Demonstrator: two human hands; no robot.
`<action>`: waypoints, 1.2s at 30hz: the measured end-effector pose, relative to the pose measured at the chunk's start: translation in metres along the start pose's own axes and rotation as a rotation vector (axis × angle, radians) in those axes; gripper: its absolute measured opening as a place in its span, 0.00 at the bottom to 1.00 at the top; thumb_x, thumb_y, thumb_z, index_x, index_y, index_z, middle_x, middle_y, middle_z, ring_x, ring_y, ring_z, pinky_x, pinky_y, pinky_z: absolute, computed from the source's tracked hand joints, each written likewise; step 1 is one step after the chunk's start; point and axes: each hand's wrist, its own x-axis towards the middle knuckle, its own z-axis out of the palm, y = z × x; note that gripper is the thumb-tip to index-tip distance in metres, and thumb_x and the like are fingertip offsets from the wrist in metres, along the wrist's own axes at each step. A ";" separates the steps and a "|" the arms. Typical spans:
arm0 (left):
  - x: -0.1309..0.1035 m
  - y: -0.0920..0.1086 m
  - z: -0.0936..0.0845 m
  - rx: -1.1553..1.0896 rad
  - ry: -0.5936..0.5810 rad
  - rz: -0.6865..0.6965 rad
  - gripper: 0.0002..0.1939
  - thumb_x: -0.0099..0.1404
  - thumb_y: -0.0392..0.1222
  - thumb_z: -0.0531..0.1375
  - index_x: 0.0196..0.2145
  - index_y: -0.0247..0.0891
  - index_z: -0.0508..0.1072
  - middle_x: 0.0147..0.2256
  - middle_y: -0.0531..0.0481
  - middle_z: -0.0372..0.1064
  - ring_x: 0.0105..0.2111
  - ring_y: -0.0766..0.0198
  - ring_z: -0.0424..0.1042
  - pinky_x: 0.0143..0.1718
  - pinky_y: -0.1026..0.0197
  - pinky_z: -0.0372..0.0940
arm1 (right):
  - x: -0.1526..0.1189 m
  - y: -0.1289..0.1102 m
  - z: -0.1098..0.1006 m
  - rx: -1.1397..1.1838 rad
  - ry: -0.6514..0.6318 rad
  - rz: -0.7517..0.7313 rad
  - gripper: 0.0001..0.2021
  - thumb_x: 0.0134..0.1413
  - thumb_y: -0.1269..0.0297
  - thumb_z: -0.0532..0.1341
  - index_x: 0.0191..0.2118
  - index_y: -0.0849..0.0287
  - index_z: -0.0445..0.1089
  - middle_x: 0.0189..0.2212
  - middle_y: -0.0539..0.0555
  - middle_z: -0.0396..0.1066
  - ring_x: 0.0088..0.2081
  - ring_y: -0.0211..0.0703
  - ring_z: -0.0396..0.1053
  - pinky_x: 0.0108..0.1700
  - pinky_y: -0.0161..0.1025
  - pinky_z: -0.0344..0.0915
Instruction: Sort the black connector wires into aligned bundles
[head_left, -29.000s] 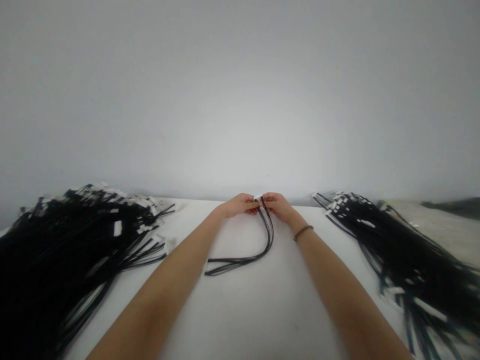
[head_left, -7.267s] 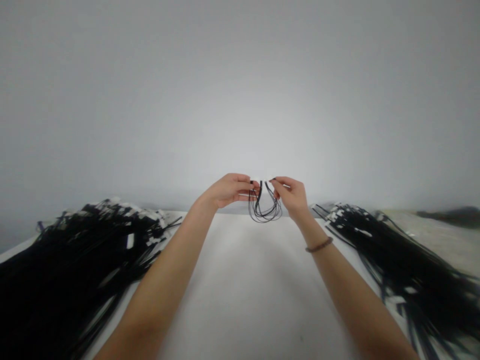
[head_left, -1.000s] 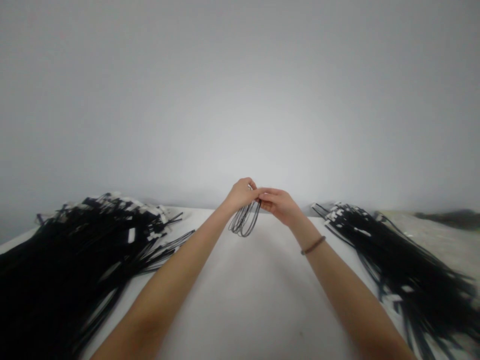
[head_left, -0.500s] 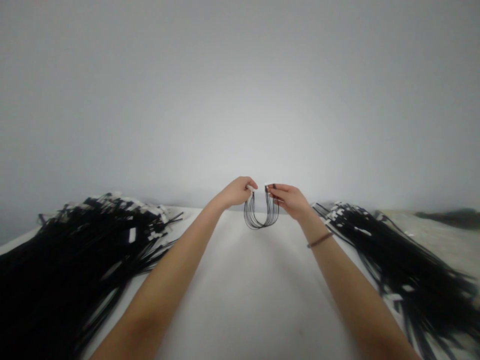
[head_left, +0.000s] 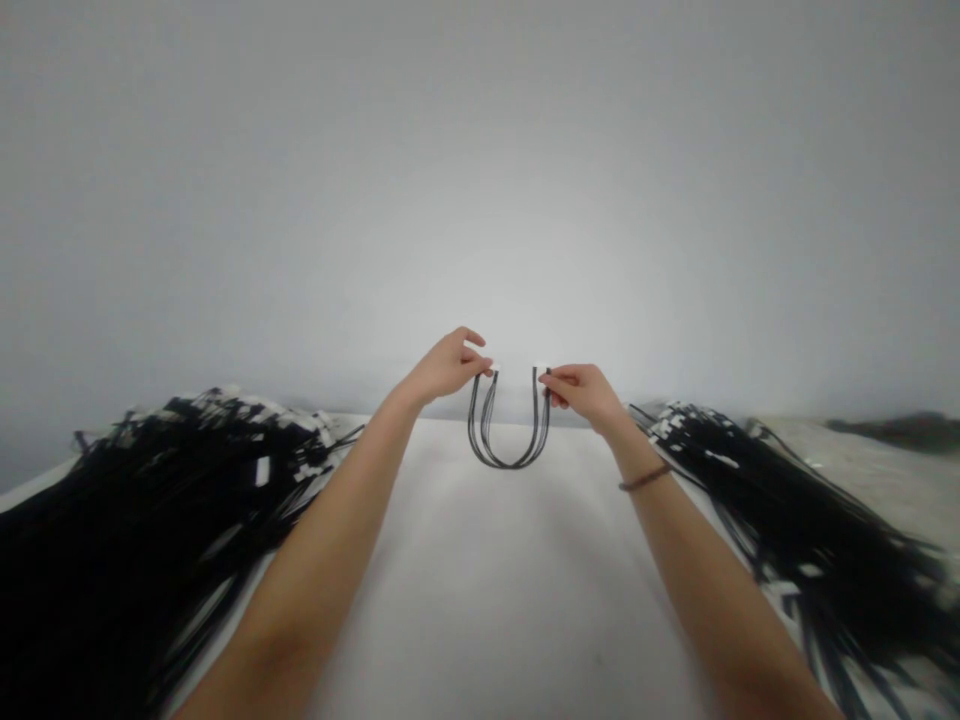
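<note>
A black wire harness with a white connector at each end hangs in a U above the far edge of the table. My left hand pinches the connector at its left end, with a finger or two raised off it. At the other end, my right hand is closed on the harness just by the white connector. The connectors are small, and fingers partly cover them. The wires hang apart in strands at both sides and run together at the bottom of the bend.
On the left lies a large heap of black wire harnesses with white connectors. Another pile of harnesses lies on the right, beside clear plastic sheeting. Between them is the white table, with a plain wall behind it.
My left hand has moved left and slightly up, its upper fingers lifting away. The harness's ends are farther apart and its wires are gathered more closely. My right hand has barely moved.
</note>
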 end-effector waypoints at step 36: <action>0.005 -0.002 0.041 -0.321 0.051 -0.028 0.08 0.57 0.38 0.52 0.36 0.36 0.59 0.24 0.50 0.61 0.23 0.68 0.66 0.24 0.63 0.64 | -0.004 -0.020 0.021 0.214 0.174 -0.079 0.15 0.38 0.55 0.61 0.25 0.65 0.65 0.14 0.52 0.65 0.15 0.34 0.63 0.18 0.30 0.61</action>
